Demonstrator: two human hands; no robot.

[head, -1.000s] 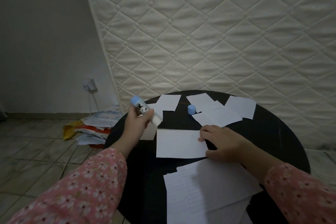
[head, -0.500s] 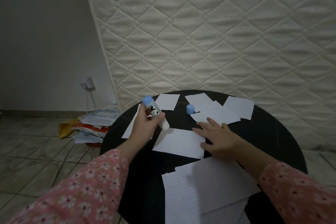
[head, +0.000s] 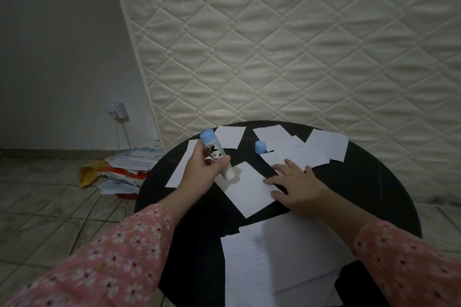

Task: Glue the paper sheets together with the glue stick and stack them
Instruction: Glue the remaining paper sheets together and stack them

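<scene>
Near the middle of the round black table [head: 361, 182], a small white paper sheet [head: 249, 189] lies turned at an angle, and the white tip of the glue stick [head: 216, 154] is touching its far left corner. The left hand [head: 202, 174] grips the glue stick with fingers and thumb curled around the barrel; the stick is tilted, its blue end pointing up and away. The right hand [head: 296, 189] lies flat with straight, spread fingers, pressing on the right edge of the same sheet. The blue cap [head: 260, 147] stands alone just behind the sheet, toward the far edge of the table. Around it several more small paper pieces [head: 299, 154] lie scattered along the far edge, some overlapping. At the near edge there is a pile of larger lined sheets [head: 282, 264]. Both arms wear pink floral sleeves [head: 112, 259]. Behind the table leans a quilted mattress [head: 299, 45], and to the left on the tiled floor lies a heap of papers [head: 127, 169].
</scene>
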